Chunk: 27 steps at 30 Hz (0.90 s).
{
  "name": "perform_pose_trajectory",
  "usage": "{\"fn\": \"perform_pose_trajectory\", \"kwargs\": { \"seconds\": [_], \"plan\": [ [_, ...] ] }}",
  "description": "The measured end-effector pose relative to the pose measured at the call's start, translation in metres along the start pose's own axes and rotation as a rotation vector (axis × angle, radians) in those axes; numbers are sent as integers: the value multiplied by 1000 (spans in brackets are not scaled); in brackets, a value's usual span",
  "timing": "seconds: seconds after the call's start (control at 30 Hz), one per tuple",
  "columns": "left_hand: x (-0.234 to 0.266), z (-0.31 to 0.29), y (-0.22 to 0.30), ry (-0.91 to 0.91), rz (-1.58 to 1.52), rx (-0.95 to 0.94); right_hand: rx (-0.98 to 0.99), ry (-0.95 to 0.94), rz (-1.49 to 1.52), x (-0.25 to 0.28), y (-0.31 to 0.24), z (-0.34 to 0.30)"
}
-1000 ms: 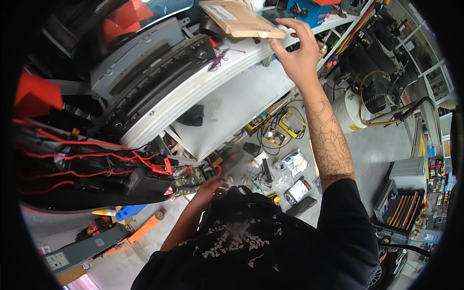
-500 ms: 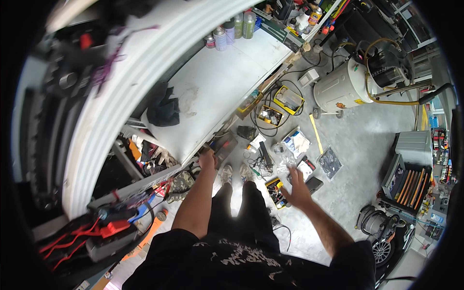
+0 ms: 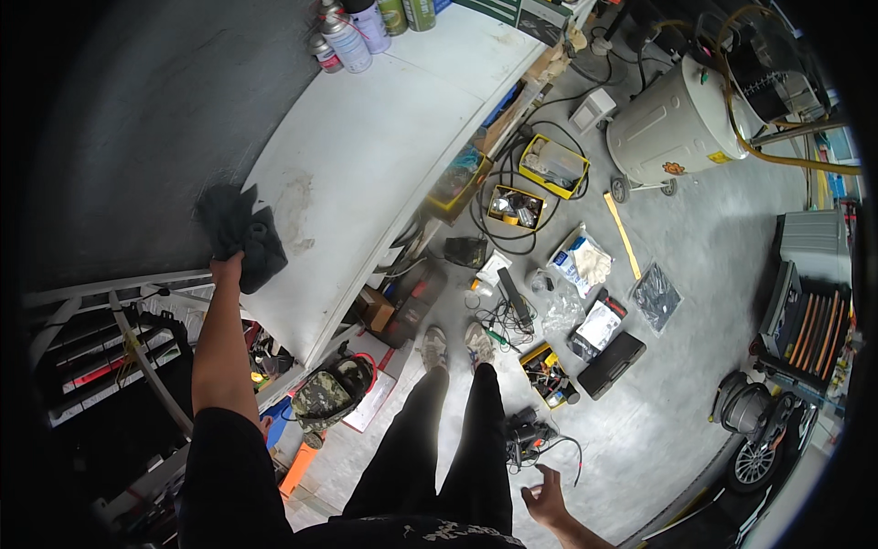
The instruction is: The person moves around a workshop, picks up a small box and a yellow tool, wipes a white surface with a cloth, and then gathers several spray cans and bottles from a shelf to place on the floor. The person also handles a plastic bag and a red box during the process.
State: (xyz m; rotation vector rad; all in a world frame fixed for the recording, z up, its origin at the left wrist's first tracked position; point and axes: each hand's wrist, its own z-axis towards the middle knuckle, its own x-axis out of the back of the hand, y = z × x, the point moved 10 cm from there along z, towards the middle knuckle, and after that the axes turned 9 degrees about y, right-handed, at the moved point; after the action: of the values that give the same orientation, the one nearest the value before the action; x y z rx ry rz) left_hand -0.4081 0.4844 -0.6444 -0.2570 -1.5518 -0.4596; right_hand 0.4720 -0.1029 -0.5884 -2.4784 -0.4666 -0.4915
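Left hand: at nine o'clock in the head view, fingers closed on a dark rag.
Right hand: at five o'clock, fingers spread, holding nothing, above the floor.
Rag: bunched, lying on the left edge of the white desk.
Desk: spray cans stand at its twelve o'clock end.
Floor: a black case lies among tools; a white tank sits at two o'clock.

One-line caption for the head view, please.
Standing person's left hand grips a dark rag on a white panel; right hand hangs empty above the tool-strewn floor.
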Motion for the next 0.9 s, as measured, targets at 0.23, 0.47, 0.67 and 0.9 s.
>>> {"fn": "perform_pose_trajectory", "kwargs": {
  "seconds": [0.23, 0.47, 0.67, 0.9],
  "plan": [
    [67, -297, 89, -120, -1257, -174, 401, 131, 249, 38, -168, 38],
    [130, -720, 107, -1256, -1032, -379, 643, 506, 48, 140, -248, 28],
    [101, -809, 67, -2018, -946, 423, 252, 222, 683, 124, -178, 64],
    [-41, -760, 11, -1319, -862, 468, 170, 419, 592, 113, -113, 106]
  ]
}}
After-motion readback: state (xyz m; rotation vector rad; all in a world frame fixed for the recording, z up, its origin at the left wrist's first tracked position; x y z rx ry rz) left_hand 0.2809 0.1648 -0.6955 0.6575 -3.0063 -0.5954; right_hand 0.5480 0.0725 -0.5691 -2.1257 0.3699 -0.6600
